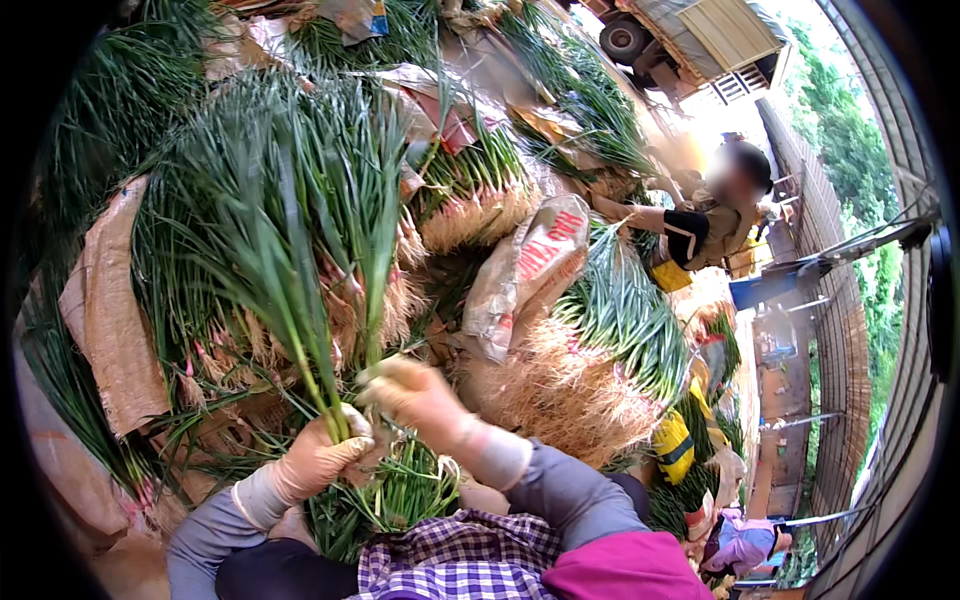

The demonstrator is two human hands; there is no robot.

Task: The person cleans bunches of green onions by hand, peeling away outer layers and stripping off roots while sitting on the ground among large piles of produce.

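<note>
My gloved left hand (325, 455) is closed around the lower stems of a few green garlic plants (290, 320), whose long leaves lean up and to the left. Just right of it, my gloved right hand (415, 400) has its fingers bent together, close to the stems and slightly smeared by motion. What those fingertips pinch is hidden. Beyond both hands stands a big stack of green garlic (240, 180) with pinkish bulbs and pale roots. Loose green leaves (400, 490) lie between my legs, below the hands.
A white woven sack (530, 270) rests by a root-heavy bundle (600, 350) on the right. Brown sacking (120, 310) lies at the left. Another person (715, 215) works at the upper right, and a further person (740, 545) is at the lower right. A truck (690, 45) stands behind.
</note>
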